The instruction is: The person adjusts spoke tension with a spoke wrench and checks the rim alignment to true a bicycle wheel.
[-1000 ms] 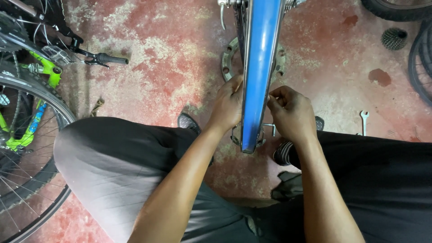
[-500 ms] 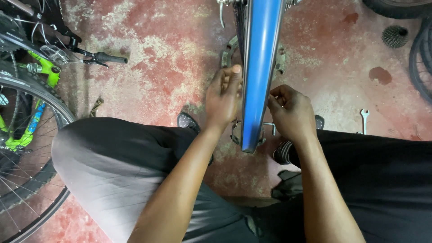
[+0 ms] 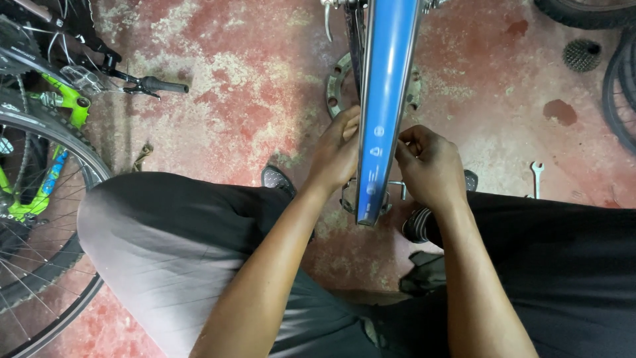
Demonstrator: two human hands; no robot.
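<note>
A blue bicycle frame tube (image 3: 386,99) runs down the middle of the head view, ending near my knees. My left hand (image 3: 338,154) rests against the tube's left side with its fingers curled at the tube's edge. My right hand (image 3: 429,166) is closed against the tube's right side, fingertips pinched on something small that I cannot make out. Below the tube's end a metal pedal or crank part (image 3: 391,192) shows between my hands. My grey-trousered left knee (image 3: 165,245) and dark right leg (image 3: 563,265) flank the tube.
A green bicycle with a spoked wheel (image 3: 40,219) and handlebar grip (image 3: 162,86) stands at the left. A metal chainring disc (image 3: 339,86) lies on the red concrete floor behind the tube. A spanner (image 3: 536,178) lies at right, a cassette (image 3: 582,54) and tyres (image 3: 619,99) at top right.
My left hand slid up along the tube's left side and then came back down a little. My right hand stayed in place against the tube.
</note>
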